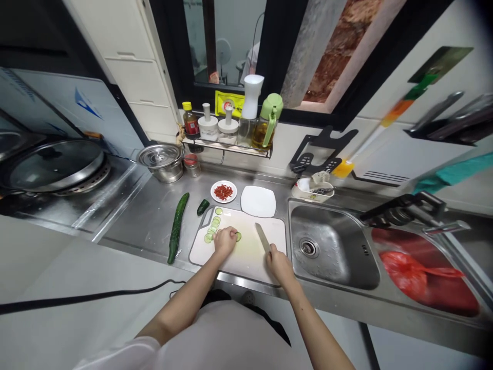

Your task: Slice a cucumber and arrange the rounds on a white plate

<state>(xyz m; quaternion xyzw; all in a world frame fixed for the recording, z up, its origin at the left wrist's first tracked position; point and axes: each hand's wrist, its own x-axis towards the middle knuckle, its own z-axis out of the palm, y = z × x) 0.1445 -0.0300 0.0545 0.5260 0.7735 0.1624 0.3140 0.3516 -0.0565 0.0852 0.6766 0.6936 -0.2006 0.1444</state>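
White cutting board (250, 262) is lying at the front edge of the steel counter (150, 221), just left of the sink (331, 257). Left hand (225, 240) is pressing down mid-board, fingers curled over what is probably a cucumber piece (238, 236); only a green sliver is showing at its right. Cut slices (213, 228) are trailing toward the board's far-left corner. Right hand (279, 264) is gripping the knife (263, 237) by the handle, fingers clenched, blade pointing away, clear of the left hand. Whole cucumber (177, 226) is lying on the counter beside the board's left edge.
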